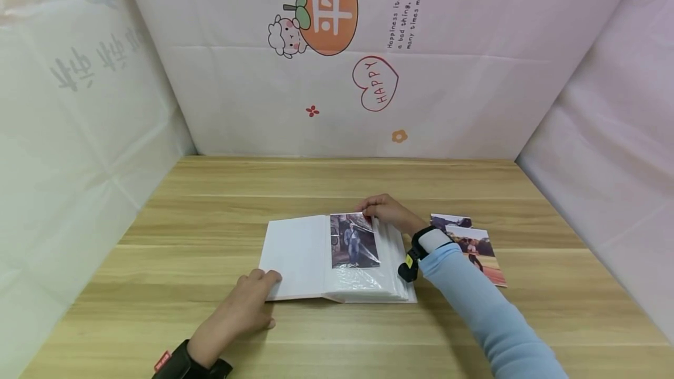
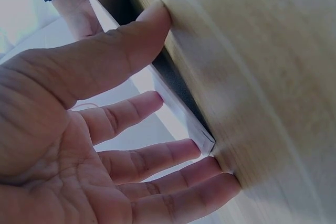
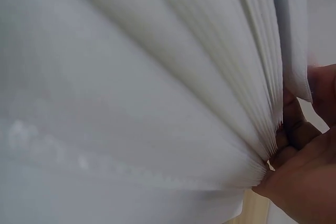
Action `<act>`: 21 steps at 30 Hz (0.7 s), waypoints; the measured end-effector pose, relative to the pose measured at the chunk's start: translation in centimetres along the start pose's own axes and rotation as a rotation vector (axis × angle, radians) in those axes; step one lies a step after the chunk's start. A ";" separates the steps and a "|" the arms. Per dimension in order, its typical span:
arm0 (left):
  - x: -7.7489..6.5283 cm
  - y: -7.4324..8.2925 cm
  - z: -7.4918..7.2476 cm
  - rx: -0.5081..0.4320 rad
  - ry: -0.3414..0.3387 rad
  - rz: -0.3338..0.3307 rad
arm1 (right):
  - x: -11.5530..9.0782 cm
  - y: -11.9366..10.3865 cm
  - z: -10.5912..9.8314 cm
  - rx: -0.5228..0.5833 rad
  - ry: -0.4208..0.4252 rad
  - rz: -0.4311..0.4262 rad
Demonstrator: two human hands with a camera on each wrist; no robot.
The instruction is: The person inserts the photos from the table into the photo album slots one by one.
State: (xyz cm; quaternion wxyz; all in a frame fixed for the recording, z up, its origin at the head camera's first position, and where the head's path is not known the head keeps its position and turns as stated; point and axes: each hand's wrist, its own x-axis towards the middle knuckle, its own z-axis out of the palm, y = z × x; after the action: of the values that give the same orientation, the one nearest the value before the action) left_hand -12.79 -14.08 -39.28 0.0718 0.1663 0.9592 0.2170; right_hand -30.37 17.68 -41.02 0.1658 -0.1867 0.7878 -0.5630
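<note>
A white photo album lies open on the wooden table, its left cover flat and its clear-sleeved pages stacked on the right. A photo of a standing person lies over the top page, its lower edge above the bottom of the sleeve. My right hand pinches this photo by its upper right corner, at the album's top edge. My left hand rests with its fingertips on the lower left corner of the cover; in the left wrist view those fingers are extended, the thumb held apart.
Two more photos, a rear one and a front one, lie overlapping right of the album, partly behind the right forearm. White printed cloth walls the table at the back and both sides.
</note>
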 end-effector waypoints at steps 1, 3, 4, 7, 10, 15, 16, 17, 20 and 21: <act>0.0 0.0 0.0 0.000 -0.001 -0.002 | 0.0 0.0 0.0 0.001 0.000 0.005; 0.0 0.0 0.0 0.000 -0.003 -0.004 | 0.1 0.1 0.1 0.005 0.006 0.012; 0.0 0.0 0.0 0.000 -0.004 -0.005 | 0.1 0.1 0.1 0.009 0.009 0.017; 0.0 0.0 -0.1 0.001 -0.008 -0.007 | 0.0 0.1 0.2 0.001 0.015 0.026; 0.0 0.1 -0.1 0.001 -0.009 -0.005 | -0.1 0.1 0.3 -0.004 -0.002 0.022; -0.1 0.2 -0.2 0.000 -0.012 -0.007 | -0.1 0.1 0.3 -0.024 -0.041 -0.006; -0.1 0.2 -0.2 -0.001 -0.012 -0.006 | -0.1 0.2 0.3 -0.032 -0.040 -0.012; -0.1 0.2 -0.2 -0.003 -0.010 -0.004 | -0.1 0.2 0.3 -0.040 -0.040 -0.015; 0.0 0.2 -0.2 -0.004 -0.004 -0.002 | 0.1 0.3 0.4 -0.063 -0.027 -0.006; 0.0 0.2 -0.2 -0.003 -0.001 -0.001 | 0.1 0.2 0.4 -0.063 -0.026 -0.002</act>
State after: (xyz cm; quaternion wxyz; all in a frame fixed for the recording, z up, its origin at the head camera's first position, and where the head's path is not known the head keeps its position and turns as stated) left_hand -12.76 -14.02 -39.02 0.0724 0.1660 0.9589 0.2186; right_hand -30.28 17.40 -41.36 0.1697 -0.2000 0.8028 -0.5355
